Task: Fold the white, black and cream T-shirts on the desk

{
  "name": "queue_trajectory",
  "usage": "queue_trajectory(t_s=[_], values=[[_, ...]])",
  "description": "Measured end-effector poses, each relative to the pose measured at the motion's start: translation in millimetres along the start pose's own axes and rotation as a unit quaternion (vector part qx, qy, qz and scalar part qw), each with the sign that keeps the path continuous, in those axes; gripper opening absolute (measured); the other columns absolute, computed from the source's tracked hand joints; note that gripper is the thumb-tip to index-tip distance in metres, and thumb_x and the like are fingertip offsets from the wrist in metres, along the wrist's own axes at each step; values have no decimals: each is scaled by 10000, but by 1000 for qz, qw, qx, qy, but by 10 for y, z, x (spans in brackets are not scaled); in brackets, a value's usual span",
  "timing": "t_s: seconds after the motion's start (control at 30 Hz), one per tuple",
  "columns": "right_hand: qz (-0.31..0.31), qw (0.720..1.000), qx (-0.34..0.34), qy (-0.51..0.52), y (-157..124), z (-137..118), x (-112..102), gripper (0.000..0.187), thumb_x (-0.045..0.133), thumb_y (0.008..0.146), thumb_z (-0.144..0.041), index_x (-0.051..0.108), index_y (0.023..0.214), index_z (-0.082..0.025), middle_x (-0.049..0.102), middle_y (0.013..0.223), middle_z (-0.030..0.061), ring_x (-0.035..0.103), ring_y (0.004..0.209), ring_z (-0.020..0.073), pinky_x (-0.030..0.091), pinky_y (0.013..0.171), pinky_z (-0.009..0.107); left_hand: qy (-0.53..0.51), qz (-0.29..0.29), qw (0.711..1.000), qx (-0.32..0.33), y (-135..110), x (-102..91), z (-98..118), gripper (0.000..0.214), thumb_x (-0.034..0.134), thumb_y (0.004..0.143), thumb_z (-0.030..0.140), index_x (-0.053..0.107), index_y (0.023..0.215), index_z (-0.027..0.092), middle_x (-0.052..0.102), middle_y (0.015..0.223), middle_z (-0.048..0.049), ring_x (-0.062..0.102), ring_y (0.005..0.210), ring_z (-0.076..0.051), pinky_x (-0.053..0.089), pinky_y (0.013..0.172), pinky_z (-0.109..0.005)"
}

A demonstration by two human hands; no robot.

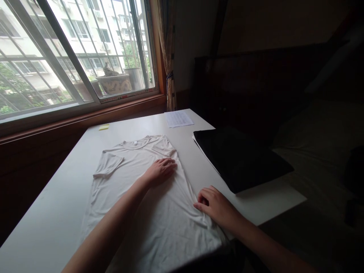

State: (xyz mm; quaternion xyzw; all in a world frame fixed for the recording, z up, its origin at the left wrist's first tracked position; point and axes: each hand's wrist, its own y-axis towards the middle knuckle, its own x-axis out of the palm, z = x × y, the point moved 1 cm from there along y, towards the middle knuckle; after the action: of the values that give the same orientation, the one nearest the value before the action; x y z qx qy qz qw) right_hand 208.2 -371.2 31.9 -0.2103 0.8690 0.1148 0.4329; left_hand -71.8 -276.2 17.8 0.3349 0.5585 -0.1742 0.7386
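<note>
A white short-sleeved T-shirt (122, 193) lies spread on the white table (51, 193), its collar toward the window. Its left sleeve shows; the right sleeve seems folded in along the right side. My left hand (162, 170) rests on the upper right part of the shirt, palm down, with the fingers stretched out. At the shirt's right side edge, lower down, my right hand (213, 203) has its fingers curled and its thumb against the cloth. Slanting creases run through the fabric beside it. The shirt's bottom hem drops near the table's front edge.
Right of the shirt lies a flat black folded cloth or sheet (241, 159) with a white layer under its edge. Printed paper (179, 118) and yellow sticky notes (104, 127) lie at the far side. A barred window (79, 49) and a tied curtain (170, 76) stand behind.
</note>
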Motion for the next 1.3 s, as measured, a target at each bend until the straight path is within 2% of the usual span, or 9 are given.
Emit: queue_trajectory(t_s=[0.3,0.43,0.53,0.63,0.7,0.77,0.93,1.17,1.3], values=[[18,999,24,-20,-51,275,-80,203,622,909,-306,578,724,-235,663,797,28,625,834,227,470,748,343,30,-12,999,-31,-4,-13,-44,410,458,1031,343,547,1428,290,561,1470,-74,465,1389,-257,386,1145,-448],[13,999,13,-44,-41,241,-103,138,636,884,-285,590,762,-242,655,773,22,628,820,230,488,732,350,67,-24,997,-32,129,13,44,433,450,1030,405,532,1442,301,543,1493,-70,466,1379,-270,359,1139,-456],[39,996,-29,-72,-33,154,-122,62,646,884,-277,641,931,-237,681,918,56,640,898,247,523,810,387,84,-35,995,-47,260,64,65,472,430,1033,440,501,1475,290,532,1507,-91,458,1390,-287,350,1127,-474],[46,986,-121,-108,-29,85,-93,316,642,920,-318,648,1225,-238,645,1284,119,588,1199,303,471,1040,483,87,-53,991,-87,378,134,6,519,389,1041,483,449,1520,292,463,1574,-110,425,1425,-312,301,1150,-544],[9,976,-186,-113,-33,64,-46,471,640,940,-366,584,1394,-254,532,1498,113,470,1387,317,374,1163,519,82,-64,989,-107,438,180,-56,540,355,1048,505,417,1541,295,423,1606,-116,418,1435,-320,267,1163,-591],[-41,967,-230,-102,-47,59,-1,589,628,958,-419,488,1511,-273,424,1606,88,363,1485,304,290,1228,519,78,-68,988,-115,481,217,-114,557,326,1052,519,385,1560,297,407,1617,-117,420,1439,-321,251,1168,-616],[-110,961,-237,-91,-139,90,21,698,575,989,-505,299,1609,-341,293,1666,40,259,1538,286,179,1268,532,70,-65,987,-127,530,274,-190,623,297,1045,559,306,1598,273,356,1644,-107,372,1481,-320,204,1199,-616],[-92,965,-224,-104,-294,175,21,766,604,970,-522,243,1622,-348,269,1670,33,264,1535,299,208,1266,528,57,-55,987,-142,551,326,-207,640,314,1041,551,285,1606,250,316,1656,-118,325,1512,-311,169,1224,-602],[-109,964,-219,-102,-345,210,-14,778,595,974,-526,212,1627,-351,269,1670,26,244,1541,295,204,1268,529,48,-43,988,-139,549,308,-180,625,333,1049,516,311,1594,211,337,1642,-156,344,1504,-321,199,1224,-594]])
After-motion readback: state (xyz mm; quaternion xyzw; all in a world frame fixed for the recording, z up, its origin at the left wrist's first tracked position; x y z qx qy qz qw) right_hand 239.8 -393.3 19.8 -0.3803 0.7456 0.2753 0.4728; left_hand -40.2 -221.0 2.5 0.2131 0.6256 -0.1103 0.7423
